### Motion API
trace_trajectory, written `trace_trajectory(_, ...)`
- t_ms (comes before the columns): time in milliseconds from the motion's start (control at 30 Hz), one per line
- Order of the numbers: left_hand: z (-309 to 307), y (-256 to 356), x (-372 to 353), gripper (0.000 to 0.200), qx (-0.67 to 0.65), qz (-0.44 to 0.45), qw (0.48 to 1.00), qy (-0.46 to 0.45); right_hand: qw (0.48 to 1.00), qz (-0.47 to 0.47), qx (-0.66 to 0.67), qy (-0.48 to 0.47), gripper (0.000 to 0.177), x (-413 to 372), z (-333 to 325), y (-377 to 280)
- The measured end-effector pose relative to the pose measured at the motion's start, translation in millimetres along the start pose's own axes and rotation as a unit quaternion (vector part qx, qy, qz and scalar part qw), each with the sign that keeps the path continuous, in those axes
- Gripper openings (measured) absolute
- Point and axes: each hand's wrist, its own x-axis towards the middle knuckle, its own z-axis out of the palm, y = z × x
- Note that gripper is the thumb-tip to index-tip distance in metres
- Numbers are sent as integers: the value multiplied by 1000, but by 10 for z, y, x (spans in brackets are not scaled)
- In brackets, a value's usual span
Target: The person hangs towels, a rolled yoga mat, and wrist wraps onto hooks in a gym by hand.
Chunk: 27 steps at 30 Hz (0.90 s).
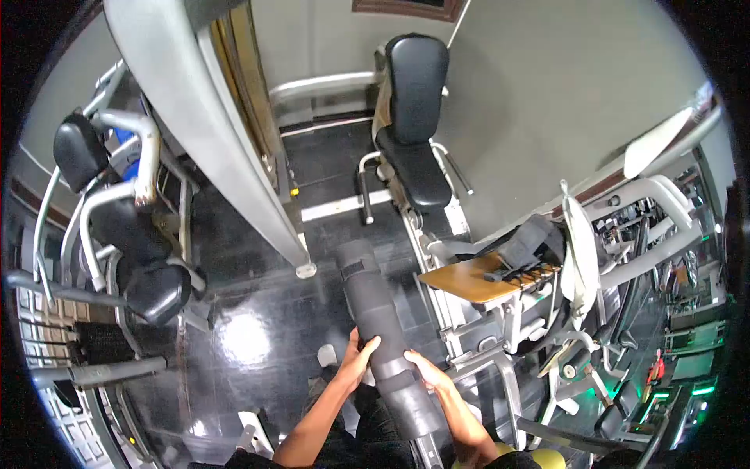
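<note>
A long black padded roll with strap bands around it lies lengthwise in front of my body, its far end over the dark floor. My left hand grips its left side near the middle, thumb on top. On the right side, slightly lower, my right hand holds it, fingers partly hidden beneath. A metal bar shows below the near end of the roll.
A black-seated machine stands ahead by the wall. To the right, a wooden board bears black straps, beside a hanging white cloth. A thick grey post slants down at left, near another padded machine.
</note>
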Motion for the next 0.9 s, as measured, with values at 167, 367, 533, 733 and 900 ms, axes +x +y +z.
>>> trace_trajectory(167, 276, 432, -158, 62, -1, 68, 997, -34, 992, -104, -51, -48, 80, -497, 315, -276)
trace_trajectory(367, 679, 746, -495, 72, 41, 168, 978, -120, 937, -289, -186, -58, 82, -1001, 474, -514)
trace_trajectory(533, 1076, 852, -798, 83, 208, 256, 920, -210, 683, -536, -302, 395, 58, -1656, 812, -839)
trace_trajectory(733, 1662, 699, -1094, 89, 264, 294, 852, -344, 486, -506, -469, 537, 48, -2499, 786, -1075)
trace_trajectory(900, 2000, 440, -1253, 87, 269, 269, 827, -415, 543, -489, -399, 554, 40, -3018, 609, -982)
